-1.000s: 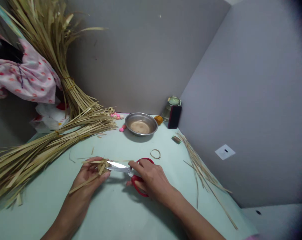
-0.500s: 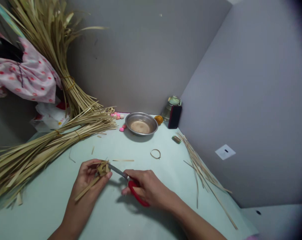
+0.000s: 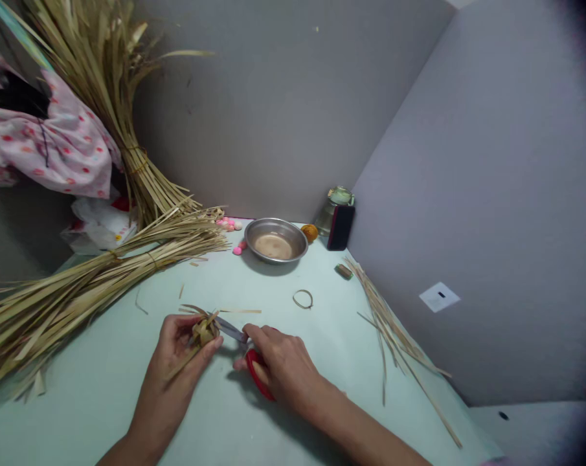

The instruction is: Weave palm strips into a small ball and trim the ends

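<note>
Straw knot (image 3: 202,331): I saw my left hand (image 3: 176,353) pinched closed around it.
Red scissors (image 3: 254,375): gripped in my right hand (image 3: 279,366); blades met the knot.

left hand (image 3: 179,353) over tabletop (image 3: 215,414), woven strip knot (image 3: 202,330) in it | scissors (image 3: 239,340) in right hand (image 3: 280,369), just right of knot, blade tips at it | rubber band (image 3: 302,298) behind hands | metal bowl (image 3: 276,240) farther back, jar (image 3: 335,206) to its right | strip bundle (image 3: 79,291) on tabletop at left | loose strips (image 3: 394,330) at right
</note>
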The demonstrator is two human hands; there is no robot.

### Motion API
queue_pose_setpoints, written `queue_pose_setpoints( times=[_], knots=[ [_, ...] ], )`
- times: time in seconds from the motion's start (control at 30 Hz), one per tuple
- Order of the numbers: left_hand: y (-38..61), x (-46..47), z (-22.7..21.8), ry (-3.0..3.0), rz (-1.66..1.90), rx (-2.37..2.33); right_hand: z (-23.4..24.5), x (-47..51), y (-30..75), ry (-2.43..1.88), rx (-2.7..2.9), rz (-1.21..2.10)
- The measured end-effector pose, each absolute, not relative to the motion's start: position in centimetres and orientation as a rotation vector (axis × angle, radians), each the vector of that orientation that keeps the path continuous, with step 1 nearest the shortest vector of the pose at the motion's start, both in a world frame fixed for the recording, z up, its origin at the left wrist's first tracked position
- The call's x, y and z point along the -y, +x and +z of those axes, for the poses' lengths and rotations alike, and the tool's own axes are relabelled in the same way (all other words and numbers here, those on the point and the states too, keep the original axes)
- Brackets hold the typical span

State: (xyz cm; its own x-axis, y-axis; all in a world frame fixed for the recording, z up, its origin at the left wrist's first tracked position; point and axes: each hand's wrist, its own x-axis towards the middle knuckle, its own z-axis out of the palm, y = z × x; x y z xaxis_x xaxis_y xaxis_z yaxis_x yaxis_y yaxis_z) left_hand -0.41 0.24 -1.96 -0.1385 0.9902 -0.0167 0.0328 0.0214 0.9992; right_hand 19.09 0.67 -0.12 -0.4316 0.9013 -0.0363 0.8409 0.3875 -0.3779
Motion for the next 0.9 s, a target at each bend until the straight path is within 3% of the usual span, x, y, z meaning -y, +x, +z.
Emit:
queue_pose_setpoints(
  times=[0.5,0.9],
  knots=[
    [-0.9,-0.4,-2.7,1.297,1.162,-1.311,0.0,-0.8,19.3,-1.527,2.520,0.548],
    [-0.9,-0.7,-3.0,1.278,1.118,-1.339,1.2,-0.7,19.8,-1.435,2.361,0.884]
  ],
)
